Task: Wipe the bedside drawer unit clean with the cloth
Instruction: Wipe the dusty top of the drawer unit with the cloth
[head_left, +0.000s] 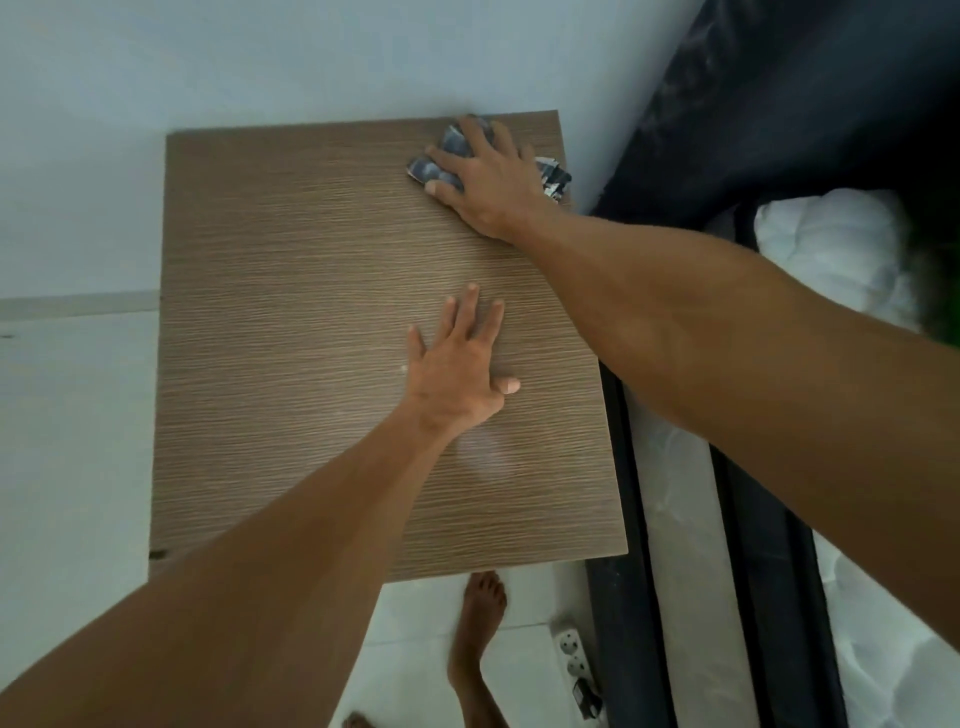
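- Pressing down, the right hand (480, 176) has a flat grip: fingers spread over the cloth (441, 156), pinning it against the top of the bedside drawer unit (311, 291) rather than pinching it.
- Cloth sits at the unit's far right corner, close to the wall edge; it is a small crumpled rag with a dark, mottled blue-grey print, and a paler printed end (553, 176) pokes out on the bed side of the hand.
- Left hand (460, 376) holds nothing; it lies open, palm down with fingers splayed, near the middle of the unit's top, apparently bracing.
- To wipe well from here, I would judge it best to keep the palm flat and even, draw the cloth along the grain lines in overlapping passes from that far corner toward the near edge, and lift the bracing hand aside when the cloth reaches it.
- Top panel is a rectangular brown wood-effect laminate with fine horizontal ridged lines; a faint pale smear (483, 452) shows nearer the front edge than the left hand.
- Beside the unit's right edge lies a bed with a dark frame (618, 415); below its front edge, pale floor tiles (78, 415) and a white power strip (571, 657).
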